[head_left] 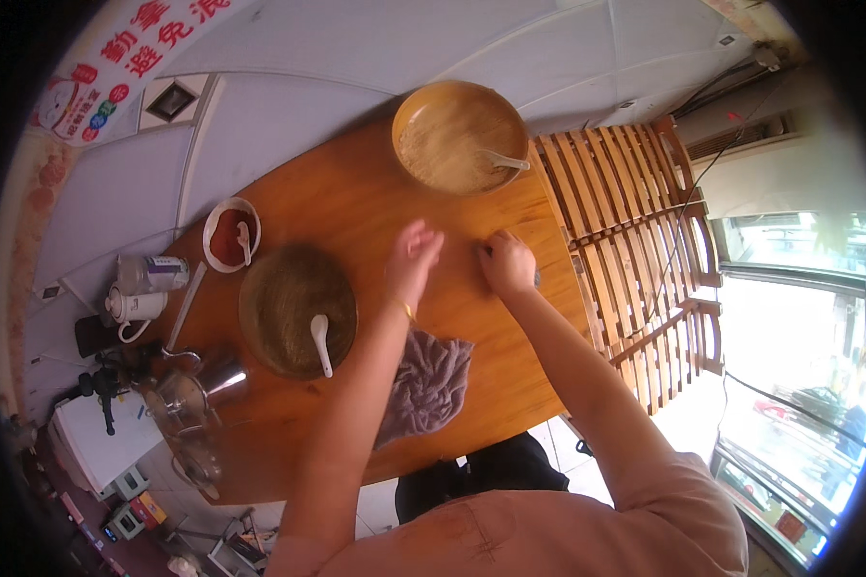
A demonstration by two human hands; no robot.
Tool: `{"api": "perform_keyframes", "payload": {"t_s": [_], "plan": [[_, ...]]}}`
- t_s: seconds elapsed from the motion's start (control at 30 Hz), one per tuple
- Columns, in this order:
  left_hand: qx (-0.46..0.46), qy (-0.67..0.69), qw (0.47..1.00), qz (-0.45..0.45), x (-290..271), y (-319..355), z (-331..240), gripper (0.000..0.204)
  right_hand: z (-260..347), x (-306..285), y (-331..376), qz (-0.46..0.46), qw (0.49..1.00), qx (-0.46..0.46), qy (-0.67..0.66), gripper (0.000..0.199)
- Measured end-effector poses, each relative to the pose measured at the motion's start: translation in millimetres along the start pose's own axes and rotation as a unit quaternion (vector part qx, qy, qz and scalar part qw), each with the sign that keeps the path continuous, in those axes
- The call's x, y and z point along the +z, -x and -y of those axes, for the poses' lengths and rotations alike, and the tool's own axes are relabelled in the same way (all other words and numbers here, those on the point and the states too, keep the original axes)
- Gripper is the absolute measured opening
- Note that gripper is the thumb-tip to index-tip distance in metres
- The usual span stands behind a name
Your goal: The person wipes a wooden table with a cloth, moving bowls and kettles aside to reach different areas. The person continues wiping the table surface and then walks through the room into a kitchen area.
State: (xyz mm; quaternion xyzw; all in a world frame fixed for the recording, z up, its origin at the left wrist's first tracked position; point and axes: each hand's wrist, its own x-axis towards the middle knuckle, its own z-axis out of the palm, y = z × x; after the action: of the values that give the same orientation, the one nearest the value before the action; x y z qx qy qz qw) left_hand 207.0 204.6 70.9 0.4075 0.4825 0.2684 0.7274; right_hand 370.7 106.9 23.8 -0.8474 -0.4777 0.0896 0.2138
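Note:
My left hand [415,262] hovers over the middle of the wooden table [356,207], its fingers loosely bent and apart, with nothing seen in them. To its right, my right hand [507,263] is curled into a fist low over the table; whatever it may hold is hidden. A small dark edge shows beside that wrist. Beyond both hands stands a large yellow bowl [399,125] of tan powder with a white spoon [503,161] in it. Left of my left forearm is a wide round pan [279,337] with a greenish-brown inside and a white spoon [320,344].
A crumpled purple-grey cloth [431,382] lies by my left forearm. At the left are a small bowl [212,258] of red powder, a clear jar [154,273], a white mug [135,306] and glass vessels [178,399]. A slatted wooden bench [635,240] adjoins the table's right side.

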Motion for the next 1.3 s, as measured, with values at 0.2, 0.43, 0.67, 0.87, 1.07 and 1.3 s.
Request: {"api": "perform_keyframes", "payload": {"t_s": [0.2, 0.43, 0.67, 0.87, 1.07, 1.3], "plan": [[-0.124, 0.211, 0.966, 0.083, 20.2, -90.6, -17.1, 0.016, -30.5, -32.6, 18.0, -0.003, 0.995, 0.098, -0.002, 0.012], [-0.088, 0.228, 0.969, 0.036, 30.4, -100.2, -4.7, 0.005, -39.9, -22.3, 21.9, -0.041, 0.997, 0.062, -0.038, 0.011], [-0.095, 0.220, 0.971, 0.012, -6.3, -12.2, 6.8, 0.002, -37.6, -32.4, 16.7, -0.032, 0.997, 0.055, -0.043, 0.012], [-0.103, 0.200, 0.973, -0.043, -59.2, 151.9, 20.7, 0.032, -43.4, -26.3, 11.5, -0.010, 1.000, 0.007, -0.029, 0.011], [-0.159, 0.030, 0.987, -0.012, -118.6, 296.9, 46.0, 0.043, -10.6, 3.0, -46.3, 0.055, 0.997, -0.060, -0.009, 0.017], [-0.181, 0.274, 0.917, -0.225, -143.3, 395.5, 73.6, 0.065, 31.0, 11.0, -102.7, 0.115, 0.991, -0.055, 0.046, 0.022]]}}
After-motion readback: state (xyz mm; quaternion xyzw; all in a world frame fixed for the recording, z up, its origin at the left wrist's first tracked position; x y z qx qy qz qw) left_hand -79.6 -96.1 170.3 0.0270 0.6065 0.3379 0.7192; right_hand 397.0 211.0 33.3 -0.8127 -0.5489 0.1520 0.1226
